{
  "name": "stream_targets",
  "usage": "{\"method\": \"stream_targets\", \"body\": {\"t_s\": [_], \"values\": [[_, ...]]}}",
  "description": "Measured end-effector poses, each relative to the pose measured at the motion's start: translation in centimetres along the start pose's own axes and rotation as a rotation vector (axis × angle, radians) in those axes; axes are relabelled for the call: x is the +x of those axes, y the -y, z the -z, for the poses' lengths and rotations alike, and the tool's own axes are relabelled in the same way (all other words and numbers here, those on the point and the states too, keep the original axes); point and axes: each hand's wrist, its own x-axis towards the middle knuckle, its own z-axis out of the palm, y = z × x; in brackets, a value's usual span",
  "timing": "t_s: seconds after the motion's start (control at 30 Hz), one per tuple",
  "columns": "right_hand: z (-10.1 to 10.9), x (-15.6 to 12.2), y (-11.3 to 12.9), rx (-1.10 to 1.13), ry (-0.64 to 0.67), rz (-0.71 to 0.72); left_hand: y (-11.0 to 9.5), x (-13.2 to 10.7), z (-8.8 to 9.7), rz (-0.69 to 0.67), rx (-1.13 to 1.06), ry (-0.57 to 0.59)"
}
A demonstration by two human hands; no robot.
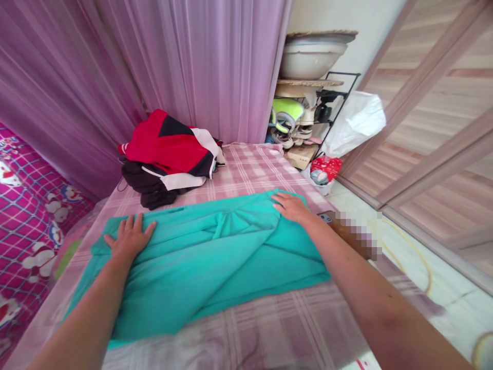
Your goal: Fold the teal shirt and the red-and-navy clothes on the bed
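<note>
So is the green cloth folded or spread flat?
Partly folded: the green cloth shows overlapping layers and diagonal creases under both hands.

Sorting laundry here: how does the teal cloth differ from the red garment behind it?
The teal cloth is one plain colour and spread flat, under the left hand and right hand; the red garment has black and white panels and sits bunched atop a dark pile, untouched. Both lie on the checked cover.

Teal cloth (pixel 215 257) on pink-checked sheet (pixel 254 169); lilac curtain (pixel 200 67).
</note>
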Motion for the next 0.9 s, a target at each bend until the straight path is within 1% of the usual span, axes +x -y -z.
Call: {"method": "stream_targets", "body": {"t_s": [0.1, 0.17, 0.27, 0.4, 0.5, 0.6, 0.7, 0.8, 0.9], "values": [[1.6, 1.2, -1.9, -0.028, -0.014, 0.099, -0.2, 0.0, 0.3, -0.002, 0.016, 0.013], [2.3, 2.1, -2.4, -0.043, -0.026, 0.138, -0.3, 0.0, 0.4, -0.004, 0.016, 0.012], [2.3, 3.4, -2.1, -0.067, -0.029, 0.147, -0.2, 0.2, 0.4, 0.006, 0.013, 0.008], [1.7, 4.7, -1.3, -0.08, -0.016, 0.147, -0.1, 0.5, 0.3, 0.023, 0.034, 0.04], [1.7, 5.3, -0.7, -0.092, -0.055, 0.123, 0.0, 1.0, 0.1, 0.028, 0.035, 0.042], [1.7, 5.5, 0.1, -0.115, -0.121, 0.056, 0.0, 1.5, 0.1, 0.047, 0.006, 0.031], [1.4, 5.8, 0.7, -0.107, -0.144, -0.011, -0.3, 1.7, 0.2, 0.06, -0.007, 0.033], [1.4, 5.7, 0.7, -0.078, -0.111, 0.008, -0.6, 1.5, 0.2, 0.057, -0.004, 0.028], [2.1, 4.7, 0.1, -0.015, -0.111, 0.069, -0.6, 1.5, 0.2, 0.067, -0.006, 0.039]]}}
